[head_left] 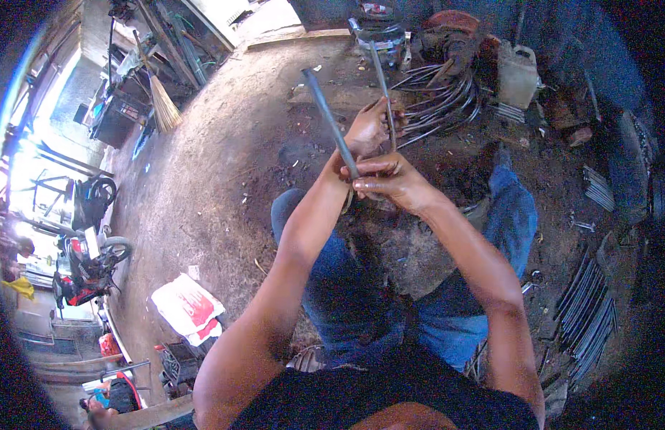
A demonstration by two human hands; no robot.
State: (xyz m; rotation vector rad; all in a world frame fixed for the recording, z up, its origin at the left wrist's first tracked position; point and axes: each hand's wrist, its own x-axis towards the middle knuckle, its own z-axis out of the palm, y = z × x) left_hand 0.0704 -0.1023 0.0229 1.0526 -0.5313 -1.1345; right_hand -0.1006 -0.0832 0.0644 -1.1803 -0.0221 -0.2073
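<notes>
My left hand (pixel 375 127) reaches out in front, its fingers closed around a thin metal rod (pixel 379 68) that points up and away. Nearer to me, my right hand (pixel 391 183) pinches the lower end of a thicker dark grey metal bar (pixel 324 107). That bar leans to the left and passes over my left wrist. Both hands are above the dirt floor, between my knees. Just beyond my left hand lies a spread of bent thin rods (pixel 447 107).
A whitish jerrycan (pixel 517 75) stands at the far right. Many straight rods (pixel 586 315) lie in a bundle at right, with a smaller bunch (pixel 598 188) above. At left are a white and red sack (pixel 188 308), a broom (pixel 160 100) and a motorcycle (pixel 89 261).
</notes>
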